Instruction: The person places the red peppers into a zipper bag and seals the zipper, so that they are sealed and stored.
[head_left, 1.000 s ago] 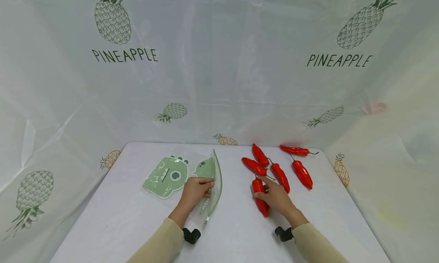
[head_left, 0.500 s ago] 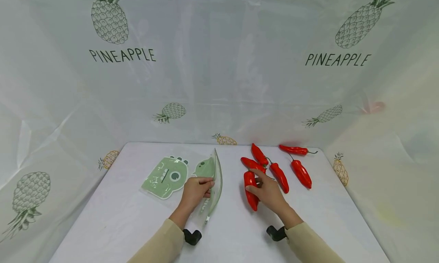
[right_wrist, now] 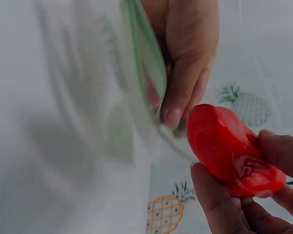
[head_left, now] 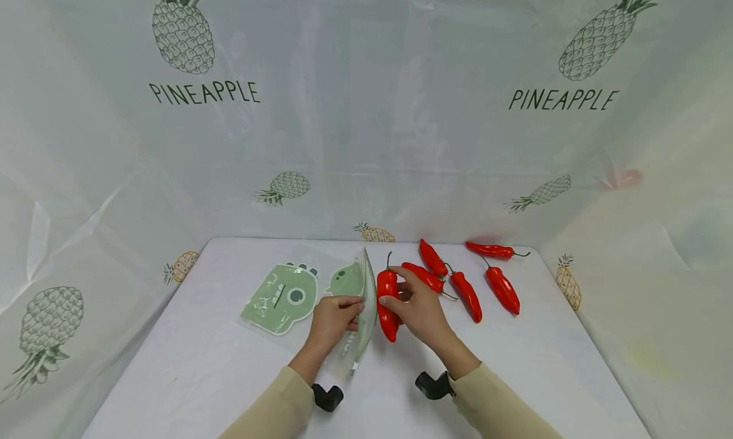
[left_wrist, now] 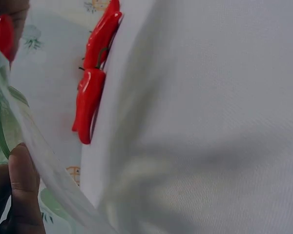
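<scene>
The red pepper (head_left: 388, 302), glossy and plump with a dark stem, sits in the right hand (head_left: 418, 308) grip, just beside the mouth of the clear bag (head_left: 361, 299). The left hand (head_left: 331, 321) pinches that bag's edge, holding it upright. Five more peppers (head_left: 466, 292) lie on the white worktop (head_left: 200, 362), and pineapple-printed sheeting (head_left: 366, 108) hangs behind.

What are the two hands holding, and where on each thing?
The right hand grips a red pepper around its middle. The left hand pinches the clear bag by its open edge.

White table (head_left: 200, 362): four red peppers (head_left: 466, 295) at right, green dinosaur bag (head_left: 280, 297) at left
</scene>
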A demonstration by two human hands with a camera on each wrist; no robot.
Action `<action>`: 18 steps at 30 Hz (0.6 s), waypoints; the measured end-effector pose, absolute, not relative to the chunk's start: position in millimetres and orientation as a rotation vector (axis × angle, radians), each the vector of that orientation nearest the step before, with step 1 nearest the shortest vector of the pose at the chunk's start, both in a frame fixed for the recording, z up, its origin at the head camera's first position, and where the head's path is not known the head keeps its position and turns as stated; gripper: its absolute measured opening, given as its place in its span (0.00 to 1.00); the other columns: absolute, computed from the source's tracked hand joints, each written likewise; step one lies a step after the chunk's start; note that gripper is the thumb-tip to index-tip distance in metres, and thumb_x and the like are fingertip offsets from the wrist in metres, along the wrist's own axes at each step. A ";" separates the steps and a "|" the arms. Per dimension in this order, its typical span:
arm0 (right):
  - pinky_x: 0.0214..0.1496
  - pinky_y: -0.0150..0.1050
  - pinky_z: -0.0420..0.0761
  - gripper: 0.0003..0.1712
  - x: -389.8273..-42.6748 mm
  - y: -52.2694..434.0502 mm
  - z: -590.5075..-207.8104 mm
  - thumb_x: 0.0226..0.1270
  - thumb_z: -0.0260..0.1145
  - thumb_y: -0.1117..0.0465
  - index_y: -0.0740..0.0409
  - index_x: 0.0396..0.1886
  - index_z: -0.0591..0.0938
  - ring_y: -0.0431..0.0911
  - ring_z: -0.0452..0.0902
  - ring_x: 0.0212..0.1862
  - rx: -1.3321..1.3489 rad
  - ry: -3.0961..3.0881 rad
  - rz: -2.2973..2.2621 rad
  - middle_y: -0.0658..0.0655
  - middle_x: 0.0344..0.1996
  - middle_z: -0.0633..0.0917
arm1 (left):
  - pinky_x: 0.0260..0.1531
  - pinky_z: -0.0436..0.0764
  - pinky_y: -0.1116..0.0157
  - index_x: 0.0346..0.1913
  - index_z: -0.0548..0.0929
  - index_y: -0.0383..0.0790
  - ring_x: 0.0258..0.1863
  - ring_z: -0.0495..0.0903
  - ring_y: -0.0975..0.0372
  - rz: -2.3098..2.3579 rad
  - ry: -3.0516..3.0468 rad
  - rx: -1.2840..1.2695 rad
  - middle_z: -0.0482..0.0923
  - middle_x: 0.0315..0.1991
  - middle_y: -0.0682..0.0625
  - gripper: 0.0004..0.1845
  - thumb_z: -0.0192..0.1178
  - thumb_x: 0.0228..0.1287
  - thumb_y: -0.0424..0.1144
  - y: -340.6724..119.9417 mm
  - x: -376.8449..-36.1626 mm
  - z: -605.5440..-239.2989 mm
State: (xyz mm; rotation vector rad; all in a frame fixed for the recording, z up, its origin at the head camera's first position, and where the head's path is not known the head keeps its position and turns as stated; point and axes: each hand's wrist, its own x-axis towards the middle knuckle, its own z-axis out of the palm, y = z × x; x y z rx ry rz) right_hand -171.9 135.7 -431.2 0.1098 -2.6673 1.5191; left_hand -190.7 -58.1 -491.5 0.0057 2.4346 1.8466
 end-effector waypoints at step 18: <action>0.28 0.40 0.88 0.39 -175.7 107.0 -441.2 0.58 0.74 0.52 0.44 0.68 0.70 0.48 0.81 0.40 0.079 -2.603 1.820 0.60 0.47 0.83 | 0.28 0.87 0.66 0.49 0.87 0.43 0.25 0.85 0.61 1.893 2.450 0.047 0.87 0.37 0.44 0.12 0.62 0.67 0.43 -61.1 -186.8 -490.2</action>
